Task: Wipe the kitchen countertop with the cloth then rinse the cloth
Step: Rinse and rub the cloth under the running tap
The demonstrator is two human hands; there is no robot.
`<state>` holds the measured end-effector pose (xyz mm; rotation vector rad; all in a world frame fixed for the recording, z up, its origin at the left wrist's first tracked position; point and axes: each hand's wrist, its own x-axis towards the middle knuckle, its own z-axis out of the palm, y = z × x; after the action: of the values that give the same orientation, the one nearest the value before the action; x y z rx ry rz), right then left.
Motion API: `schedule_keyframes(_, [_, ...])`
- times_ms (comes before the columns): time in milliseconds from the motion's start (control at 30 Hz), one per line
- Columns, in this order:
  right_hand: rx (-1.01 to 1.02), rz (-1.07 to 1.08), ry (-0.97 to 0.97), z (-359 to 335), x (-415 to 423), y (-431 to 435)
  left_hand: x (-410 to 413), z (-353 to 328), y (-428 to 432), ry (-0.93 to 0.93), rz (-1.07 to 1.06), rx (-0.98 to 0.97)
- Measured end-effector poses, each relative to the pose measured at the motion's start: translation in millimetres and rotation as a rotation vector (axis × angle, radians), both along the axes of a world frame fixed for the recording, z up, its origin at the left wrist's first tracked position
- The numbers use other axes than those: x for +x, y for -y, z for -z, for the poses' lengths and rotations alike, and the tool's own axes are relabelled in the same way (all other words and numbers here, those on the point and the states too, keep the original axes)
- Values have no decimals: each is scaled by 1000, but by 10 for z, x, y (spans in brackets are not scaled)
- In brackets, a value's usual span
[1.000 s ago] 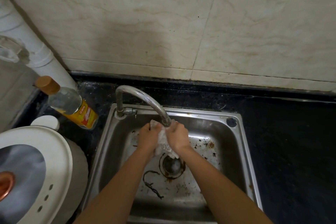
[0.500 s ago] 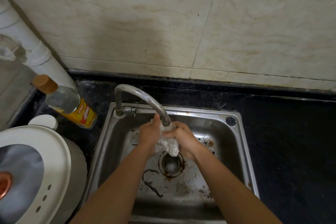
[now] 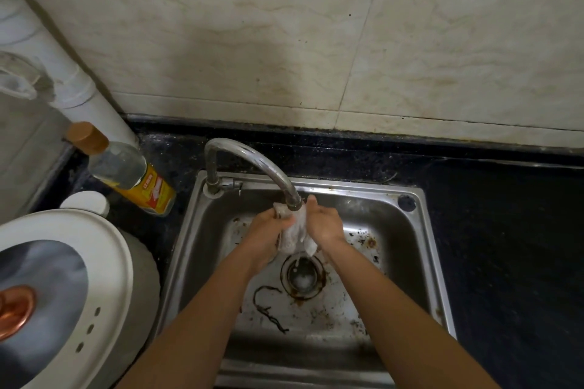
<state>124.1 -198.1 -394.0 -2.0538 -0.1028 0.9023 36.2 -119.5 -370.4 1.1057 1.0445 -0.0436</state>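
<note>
**Rinse stage: cloth's under the tap, both hands on it**

Judging by where everything is sitting, the wiping part is looking done and this is the rinse step. The left hand (image 3: 268, 238) is clenching its fingers round the crumpled white cloth (image 3: 295, 235). The right hand (image 3: 327, 226) is pressing in on the opposite side with one digit sticking up (its other fingers are hiding behind the fabric, so I can't tell how tightly they're curling). The cloth is sitting right between the two palms, touching the tip of the curved steel faucet (image 3: 252, 161) at the fingertips. A thin trickle is falling from below the fingers into the round rusty drain (image 3: 301, 278) underneath.

Next move, my guess: it's calling for a proper squeeze or wring over that drain, then turning the water off.

As for the surroundings, the stainless steel sink (image 3: 398, 230) around the hands is looking stained, and a dark stringy scrap (image 3: 268, 309) is lying below the left wrist. The black speckled stone countertop (image 3: 505, 230) is stretching away to the right of the right fingers. Well left of the left fingers, a clear bottle with a yellow label and brown cap (image 3: 126, 174) is standing near a white plastic pipe (image 3: 79, 82), and a round white appliance lid (image 3: 94, 246) is filling the corner. Beige marbled wall tiles (image 3: 252, 41) are running across beyond the fingertips.
</note>
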Motion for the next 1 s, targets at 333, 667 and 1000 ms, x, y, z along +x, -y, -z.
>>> schedule_keyframes(333, [286, -60, -309, 91, -49, 132, 40, 10, 46, -26, -64, 104])
schedule_keyframes(667, [168, -49, -14, -69, -160, 14, 65, 6, -13, -101, 97, 235])
schedule_keyframes(1000, [53, -69, 5, -35, -67, -140, -34, 22, -72, 24, -5, 91])
